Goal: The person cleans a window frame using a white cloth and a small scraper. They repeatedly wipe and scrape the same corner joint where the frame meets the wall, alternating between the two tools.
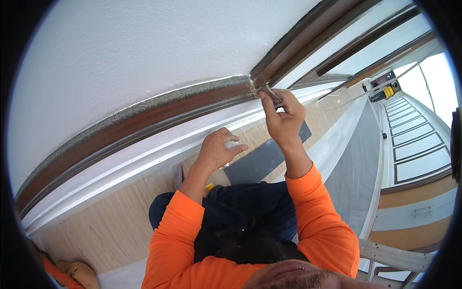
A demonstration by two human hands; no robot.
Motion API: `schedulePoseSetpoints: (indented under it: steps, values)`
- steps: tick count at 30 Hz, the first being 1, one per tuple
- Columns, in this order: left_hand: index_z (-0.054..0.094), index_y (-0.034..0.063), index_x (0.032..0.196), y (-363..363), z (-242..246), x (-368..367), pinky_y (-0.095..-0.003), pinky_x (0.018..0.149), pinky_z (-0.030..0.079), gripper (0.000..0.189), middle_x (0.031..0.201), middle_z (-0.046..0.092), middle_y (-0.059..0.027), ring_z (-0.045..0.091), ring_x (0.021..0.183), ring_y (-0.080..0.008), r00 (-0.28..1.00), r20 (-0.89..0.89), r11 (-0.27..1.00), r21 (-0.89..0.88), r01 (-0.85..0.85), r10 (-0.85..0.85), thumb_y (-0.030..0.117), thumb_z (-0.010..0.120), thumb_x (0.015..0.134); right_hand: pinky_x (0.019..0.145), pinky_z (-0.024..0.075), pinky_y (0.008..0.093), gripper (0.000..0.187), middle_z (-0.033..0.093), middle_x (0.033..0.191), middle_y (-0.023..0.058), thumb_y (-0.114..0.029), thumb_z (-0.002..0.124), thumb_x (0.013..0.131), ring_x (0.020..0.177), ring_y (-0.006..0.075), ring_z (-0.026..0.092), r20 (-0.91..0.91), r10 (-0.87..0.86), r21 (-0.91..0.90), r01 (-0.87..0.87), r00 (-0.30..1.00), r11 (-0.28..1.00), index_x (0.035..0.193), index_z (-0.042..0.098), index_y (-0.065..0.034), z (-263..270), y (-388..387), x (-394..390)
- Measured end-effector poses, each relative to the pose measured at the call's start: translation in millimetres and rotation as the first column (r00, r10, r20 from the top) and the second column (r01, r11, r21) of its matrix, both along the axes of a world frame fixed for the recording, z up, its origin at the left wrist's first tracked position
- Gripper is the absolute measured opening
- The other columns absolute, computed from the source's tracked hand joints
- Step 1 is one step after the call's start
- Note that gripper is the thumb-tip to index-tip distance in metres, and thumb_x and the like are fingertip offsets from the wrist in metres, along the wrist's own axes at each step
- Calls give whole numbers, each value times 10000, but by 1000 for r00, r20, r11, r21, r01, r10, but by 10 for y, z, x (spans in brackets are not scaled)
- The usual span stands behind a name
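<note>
A thin flat strip or blade (273, 95), too small to name, is pinched in my right hand (287, 112). Its tip meets the corner where the brown wooden wall moulding (158, 111) joins the dark upright wooden trim (299, 34). Pale filler or worn material shows at that joint. My left hand (220, 148) is curled below the moulding, in front of the white skirting, with a small whitish lump or wad (231, 145) held between thumb and fingers. A speckled grey band (144, 101) runs along the moulding's upper edge, against the white textured wall.
A dark grey board (256, 164) lies on the wood-look floor (119, 220) below my hands. A pale cable (334, 106) trails on the right. A person in a yellow vest (388, 93) is far off. A wooden frame (397, 254) stands lower right; a tan bag-like object (79, 274) lies lower left.
</note>
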State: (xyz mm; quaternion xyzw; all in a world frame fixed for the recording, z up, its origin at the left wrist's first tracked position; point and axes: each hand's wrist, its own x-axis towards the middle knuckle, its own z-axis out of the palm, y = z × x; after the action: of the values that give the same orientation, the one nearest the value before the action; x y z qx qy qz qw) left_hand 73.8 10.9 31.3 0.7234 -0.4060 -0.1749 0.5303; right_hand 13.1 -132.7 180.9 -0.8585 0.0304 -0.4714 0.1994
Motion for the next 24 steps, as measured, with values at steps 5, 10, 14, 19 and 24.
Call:
schedulePoseSetpoints:
  steps: [5,10,14,19,24]
  values:
    - [824,39,1020,-23,-29,-2,-402,895,551,538,1023,714,-125,699,966,-327,1000,17,1000,-3,-10,10,535,851,813,595,514,267,86,721,816,108,-7,804,887,669,145,673,-21,17,-31,-18,1000,999,950,752,20,-13,8,-1]
    - [822,47,1013,-42,-78,19,-404,891,551,535,1017,715,-122,698,966,-329,1000,16,1000,-12,-7,7,540,852,807,592,525,278,105,722,830,107,14,799,879,666,151,673,23,25,-37,-24,999,999,974,755,10,31,6,32]
    - [822,47,1008,-31,-58,19,-408,889,551,538,1015,714,-122,697,965,-328,1000,-10,1000,-29,-8,8,543,853,802,597,534,280,119,717,820,107,26,798,872,663,153,674,-5,15,-69,-15,1000,997,983,759,9,128,57,33]
    - [823,48,996,-26,-45,17,-405,885,552,524,1004,713,-122,699,959,-326,1000,20,999,-33,-14,15,536,854,806,587,501,265,122,705,800,88,14,805,867,635,146,640,-5,-22,-120,21,1000,993,981,761,9,68,124,16]
    - [822,44,992,-16,-6,10,-403,873,553,521,996,711,-123,702,947,-327,1000,-6,999,-52,-7,7,531,851,811,591,484,250,84,707,778,71,-14,805,878,642,114,625,98,-57,32,54,994,998,942,753,5,44,68,38]
